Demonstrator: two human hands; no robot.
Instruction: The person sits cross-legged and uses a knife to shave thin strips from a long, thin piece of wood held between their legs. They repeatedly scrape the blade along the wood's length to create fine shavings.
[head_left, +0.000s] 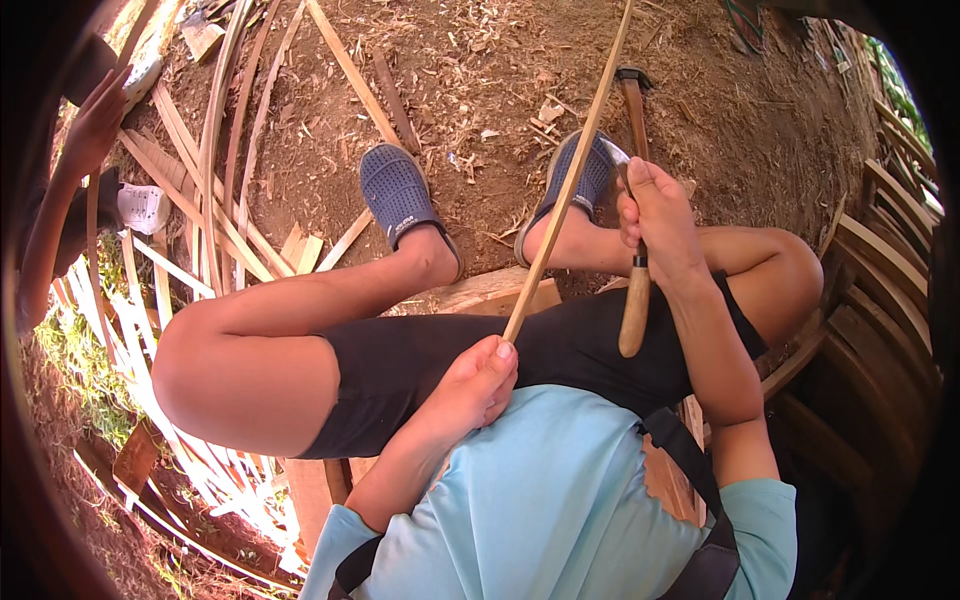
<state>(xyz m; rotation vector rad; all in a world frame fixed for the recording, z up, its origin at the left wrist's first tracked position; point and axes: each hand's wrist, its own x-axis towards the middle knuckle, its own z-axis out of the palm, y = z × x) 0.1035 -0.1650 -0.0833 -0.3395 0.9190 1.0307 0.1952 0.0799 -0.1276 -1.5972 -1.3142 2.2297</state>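
Left grip [472, 388] is clamping the near end of a long narrow pale wooden strip [556, 220], which is slanting up and away from the lap between the feet. Right grip [660, 215] is closing around the shank of a curved-bladed metal tool with a rounded wooden handle [633, 310], the handle hanging below the fist, the blade pointing up just beside the strip. Step in hand looks like steadying or checking the strip, tool at the ready; no cut is showing. A next stroke is probably calling for the tool turned onto its handle, edge meeting wood, left fingers clear.

Hard to make out: the strip is running out of frame at the top, its near end is hiding in the fist, and fingers are covering mid-tool. Cannot tell whether the blade is touching wood. A dark-headed wooden-handled hammer [636, 115] is lying on the ground, lower end hidden. A co-worker's hand [92, 125] is showing at left, body mostly cut off.
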